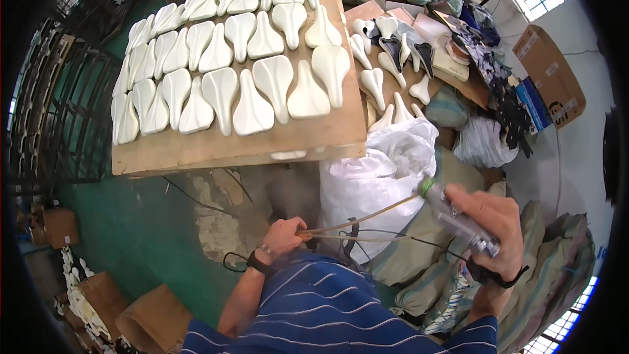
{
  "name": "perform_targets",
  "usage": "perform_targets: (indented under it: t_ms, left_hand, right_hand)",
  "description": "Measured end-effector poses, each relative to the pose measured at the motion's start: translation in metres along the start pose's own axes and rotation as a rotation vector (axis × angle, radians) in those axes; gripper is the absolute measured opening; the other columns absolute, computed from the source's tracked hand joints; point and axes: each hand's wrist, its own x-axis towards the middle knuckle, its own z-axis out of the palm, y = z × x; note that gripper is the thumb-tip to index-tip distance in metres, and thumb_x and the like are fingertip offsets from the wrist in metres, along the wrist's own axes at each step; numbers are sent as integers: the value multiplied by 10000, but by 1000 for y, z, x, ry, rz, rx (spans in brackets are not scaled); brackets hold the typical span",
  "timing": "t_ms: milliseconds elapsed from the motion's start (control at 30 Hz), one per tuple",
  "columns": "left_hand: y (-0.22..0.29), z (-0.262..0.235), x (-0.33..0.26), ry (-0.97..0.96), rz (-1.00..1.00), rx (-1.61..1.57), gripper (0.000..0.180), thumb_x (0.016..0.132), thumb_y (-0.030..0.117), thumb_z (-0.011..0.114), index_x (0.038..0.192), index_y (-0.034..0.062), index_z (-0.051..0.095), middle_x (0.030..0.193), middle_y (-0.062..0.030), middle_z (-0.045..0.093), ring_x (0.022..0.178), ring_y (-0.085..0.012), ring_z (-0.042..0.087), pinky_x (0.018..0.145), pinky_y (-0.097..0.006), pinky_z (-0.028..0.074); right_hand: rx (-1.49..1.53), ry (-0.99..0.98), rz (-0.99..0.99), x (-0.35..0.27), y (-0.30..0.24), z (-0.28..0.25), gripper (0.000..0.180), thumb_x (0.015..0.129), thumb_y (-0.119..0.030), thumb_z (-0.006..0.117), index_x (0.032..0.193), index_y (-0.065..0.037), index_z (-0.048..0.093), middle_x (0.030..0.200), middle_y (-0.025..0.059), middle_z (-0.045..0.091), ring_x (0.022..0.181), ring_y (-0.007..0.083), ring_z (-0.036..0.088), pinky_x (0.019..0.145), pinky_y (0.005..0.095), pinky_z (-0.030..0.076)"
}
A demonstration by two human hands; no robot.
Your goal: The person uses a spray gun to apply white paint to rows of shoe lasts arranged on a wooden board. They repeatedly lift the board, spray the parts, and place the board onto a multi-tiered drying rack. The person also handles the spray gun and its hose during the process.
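I've got my right hand (496, 233) curled round a clear-and-silver tool (458, 221) with a green end; motion-blurred, can't tell its kind. Left hand (282, 235): fingers closed on tan cords (367, 216), the upper one stretching across to that green end.

Landmark: brown table (196, 147). Both hands are on its near side; tool sits out past its right near corner. White sack (357, 183) right by that corner. On the table: cream saddles (252, 105) in three rows, packed close. More saddles (373, 85), some black, right of the table. Dark racks (82, 111) left of it. Cardboard boxes (156, 318) left and nearer than the table.
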Motion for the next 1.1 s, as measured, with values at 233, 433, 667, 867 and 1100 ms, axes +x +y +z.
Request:
perform_targets:
  t_ms: [233, 433, 667, 867, 1100]
  left_hand:
    - [-8, 6, 12, -12, 34, 80, 340, 807, 339, 808, 982, 67, 705, 785, -149, 713, 741, -306, 699, 665, -390, 526]
    - [2, 2, 13, -3, -10, 80, 316, 808, 314, 808, 979, 67, 709, 792, -137, 721, 745, -308, 705, 677, -389, 543]
    - [0, 4, 19, -58, 13, 113, 342, 805, 351, 804, 997, 86, 702, 807, -157, 724, 776, -337, 707, 694, -420, 546]
    - [11, 7, 17, -64, 15, 59, 346, 810, 354, 794, 988, 74, 698, 820, -171, 725, 789, -355, 707, 709, -429, 550]
    - [9, 16, 9, -30, 4, 63, 303, 794, 276, 810, 977, 58, 705, 778, -154, 704, 743, -316, 697, 664, -392, 525]
  right_hand:
    - [-37, 227, 38, -2, 16, 4, 719, 569, 4, 671, 1288, 26, 639, 872, 193, 669, 732, 362, 658, 663, 346, 501]
    - [-15, 185, 62, -7, 25, -9, 759, 545, 81, 606, 1302, 27, 624, 897, 207, 662, 753, 369, 652, 669, 337, 500]
    - [-25, 230, -15, 0, 41, -3, 765, 560, 102, 644, 1320, 17, 608, 877, 192, 654, 737, 387, 612, 637, 376, 476]
    - [-25, 309, 8, -10, 38, -5, 712, 582, 65, 603, 1292, 26, 631, 847, 193, 642, 708, 369, 624, 634, 348, 476]
    - [-25, 266, 58, -40, 28, -11, 623, 636, -104, 655, 1239, 51, 664, 821, 171, 663, 688, 312, 659, 634, 332, 498]
